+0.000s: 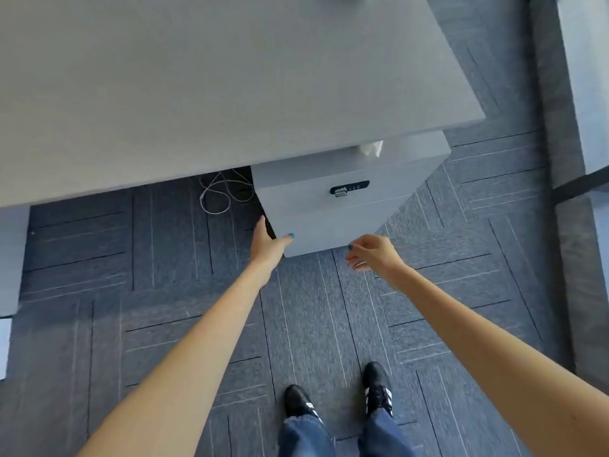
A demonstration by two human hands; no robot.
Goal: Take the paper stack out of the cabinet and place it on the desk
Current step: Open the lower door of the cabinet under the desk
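A grey cabinet stands on the carpet, half under the right end of the grey desk. Its front is closed and carries a small black lock panel with a metal latch. My left hand rests against the cabinet's lower left corner, thumb on the front face, fingers along the side. My right hand hovers just off the lower right part of the front, fingers loosely curled and holding nothing. No paper stack shows; the cabinet's inside is hidden.
A crumpled white tissue lies on the cabinet's top by the desk edge. A pale cable coils on the floor under the desk. A desk leg stands at left, another grey desk at right. My shoes stand on the carpet.
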